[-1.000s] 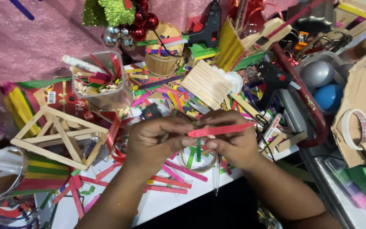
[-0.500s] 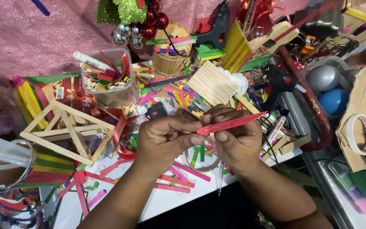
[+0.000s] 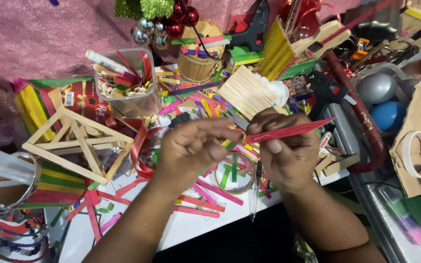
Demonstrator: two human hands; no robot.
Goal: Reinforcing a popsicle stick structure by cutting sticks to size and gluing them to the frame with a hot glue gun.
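Note:
A red craft stick [image 3: 293,130] is pinched in my right hand [image 3: 286,151], its free end pointing right and slightly up. My left hand [image 3: 191,148] sits just left of it, fingers curled, fingertips close to the stick's left end; whether they touch it is unclear. Both hands hover over a white tabletop [image 3: 171,234] strewn with several coloured sticks [image 3: 205,195]. A round tape ring [image 3: 235,173] lies under the hands, and a thin pen-like tool [image 3: 256,192] lies beside it.
A pale wooden stick frame [image 3: 79,143] stands at the left, with a clear tub of sticks [image 3: 123,85] behind it. A small stick barrel [image 3: 198,63], a flat stick panel [image 3: 247,90], ornaments [image 3: 171,22], a black glue gun [image 3: 325,90] and a tape roll [image 3: 417,153] crowd the back and right.
The red stick's right end has tilted upward. My left hand has eased back from the stick while the right keeps hold of it.

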